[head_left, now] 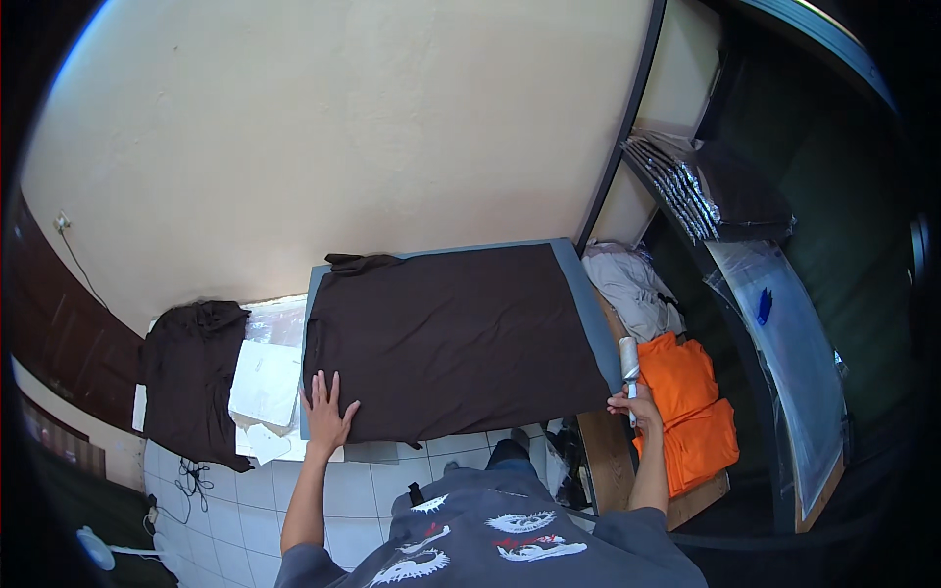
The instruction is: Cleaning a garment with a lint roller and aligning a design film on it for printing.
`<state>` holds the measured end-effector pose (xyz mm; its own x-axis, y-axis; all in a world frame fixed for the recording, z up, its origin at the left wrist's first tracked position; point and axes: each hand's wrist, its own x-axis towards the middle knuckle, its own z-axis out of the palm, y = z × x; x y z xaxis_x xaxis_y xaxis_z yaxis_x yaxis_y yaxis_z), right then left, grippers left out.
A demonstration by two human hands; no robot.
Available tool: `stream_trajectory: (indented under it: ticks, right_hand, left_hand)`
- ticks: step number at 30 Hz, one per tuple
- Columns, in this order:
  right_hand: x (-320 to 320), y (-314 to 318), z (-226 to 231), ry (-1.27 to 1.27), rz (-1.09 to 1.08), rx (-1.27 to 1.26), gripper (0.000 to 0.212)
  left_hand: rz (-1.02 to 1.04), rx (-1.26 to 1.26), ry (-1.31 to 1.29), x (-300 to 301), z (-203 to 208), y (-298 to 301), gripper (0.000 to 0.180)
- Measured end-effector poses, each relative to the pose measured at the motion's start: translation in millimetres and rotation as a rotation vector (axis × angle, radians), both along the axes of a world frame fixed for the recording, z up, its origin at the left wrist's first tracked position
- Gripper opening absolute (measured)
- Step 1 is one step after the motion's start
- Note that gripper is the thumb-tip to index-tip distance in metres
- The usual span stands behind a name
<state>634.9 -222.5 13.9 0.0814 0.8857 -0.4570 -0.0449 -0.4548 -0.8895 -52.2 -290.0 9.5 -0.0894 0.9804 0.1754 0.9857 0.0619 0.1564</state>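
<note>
A dark brown garment (451, 343), apparently a shirt, lies spread on a blue-grey board (585, 309). A few soft wrinkles cross its cloth. My left hand (328, 414) rests on the garment's near left corner, fingers spread and stretched out. At the near right corner, my right hand (639, 405) is closed round the handle of a lint roller (628, 355), whose white head points up and away from me. The fingertips of that hand reach the cloth's corner; whether they also pinch it I cannot tell.
Another dark garment (191, 377) and white sheets (265, 380) lie to the left. On the right are folded orange cloth (681, 407), a pale grey cloth (632, 289) and a black shelf with plastic-wrapped packs (676, 186). A cable (193, 477) lies on the tiled floor.
</note>
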Motion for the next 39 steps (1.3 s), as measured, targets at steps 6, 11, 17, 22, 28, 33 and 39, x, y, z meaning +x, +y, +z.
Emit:
stream_trajectory:
  ticks: [6, 11, 17, 22, 28, 33, 39]
  right_hand:
    - [5, -2, -7, -0.041, -0.038, -0.034, 0.041]
    - [11, 3, -12, -0.029, -0.026, 0.003, 0.043]
    - [17, 0, -4, -0.141, -0.05, -0.043, 0.046]
    - [-1, 1, 1, -0.597, -0.168, 0.065, 0.038]
    - [-177, 0, 70, -0.917, -0.203, 0.402, 0.044]
    - [-279, -27, 37, -0.903, 0.192, 0.513, 0.025]
    - [-313, -44, 12, -1.048, 0.341, 0.727, 0.02]
  left_hand:
    - [0.102, -0.19, -0.035, 5, 25, -4, 0.106]
    - [0.073, -0.229, 0.007, 11, 25, -22, 0.126]
    - [0.13, -0.533, -0.023, 6, 51, -23, 0.144]
    - [0.167, -0.547, -0.117, 16, 65, -8, 0.141]
    - [0.005, 0.065, -0.148, 37, 26, 25, 0.096]
    - [0.002, -0.003, -0.05, 50, 17, 35, 0.093]
    - [0.056, -0.023, 0.023, 47, 16, 29, 0.1]
